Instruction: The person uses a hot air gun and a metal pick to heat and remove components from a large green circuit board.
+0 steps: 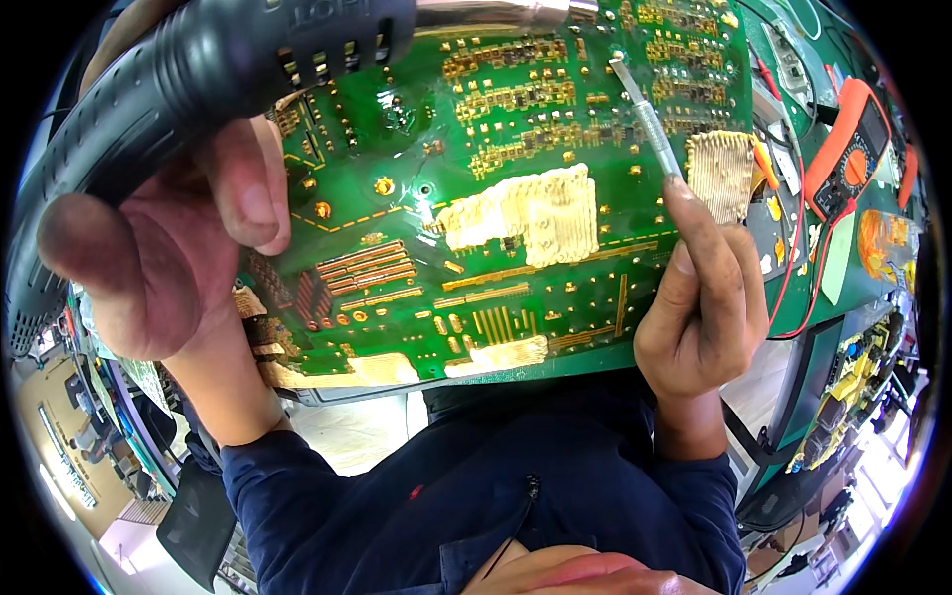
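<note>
A large green circuit board [377,139] spans the middle, with rows of small gold-toned parts and patches of cream-coloured ridged compound. Across the upper left runs a black hot air gun [198,69], its shiny metal nozzle reaching over the board's far part. My left hand [188,228] holds the gun from beneath, thumb apart and some fingers hidden behind the handle. In my right hand [704,288] is a slim metal hand tool [650,124] with a flat, blade-like tip, pinched between thumb and fingers. Its tip rests on or just above the board among small components at the upper right.
To the right lies an orange-framed multimeter [851,149] with red leads on a green bench mat [793,307]. A clear container with orange contents [886,243] stands beyond it. Another populated board [848,392] sits lower right. A black chair [198,521] stands lower left.
</note>
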`<state>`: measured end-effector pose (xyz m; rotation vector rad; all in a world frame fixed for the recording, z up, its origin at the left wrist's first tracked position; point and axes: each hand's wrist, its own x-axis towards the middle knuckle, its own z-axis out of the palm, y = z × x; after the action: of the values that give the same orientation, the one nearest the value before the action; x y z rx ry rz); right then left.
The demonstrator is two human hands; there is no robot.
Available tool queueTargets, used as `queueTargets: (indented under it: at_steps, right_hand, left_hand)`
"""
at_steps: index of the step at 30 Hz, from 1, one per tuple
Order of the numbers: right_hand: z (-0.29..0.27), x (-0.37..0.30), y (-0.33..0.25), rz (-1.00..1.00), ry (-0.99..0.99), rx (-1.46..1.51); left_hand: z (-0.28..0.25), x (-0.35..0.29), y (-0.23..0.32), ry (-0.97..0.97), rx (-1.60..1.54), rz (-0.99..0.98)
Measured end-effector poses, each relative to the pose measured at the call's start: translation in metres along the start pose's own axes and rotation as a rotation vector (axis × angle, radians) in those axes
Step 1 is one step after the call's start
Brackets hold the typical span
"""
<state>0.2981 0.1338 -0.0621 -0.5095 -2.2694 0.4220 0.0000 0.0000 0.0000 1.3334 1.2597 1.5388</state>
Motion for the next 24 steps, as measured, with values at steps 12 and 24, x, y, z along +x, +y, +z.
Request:
queueTargets:
  at_steps: [12, 24]
  right_hand:
    - [0.0019, 0.0015, -0.0011, -0.012, 0.016, 0.007]
    - [0.0033, 0.0, 0.0009, -0.018, 0.031, 0.007]
  left_hand:
    - [0.0007, 0.0008, 0.0039, 0.014, 0.062, 0.003]
    - [-0.0023, 0.0026, -0.0008, -0.04, 0.045, 0.027]
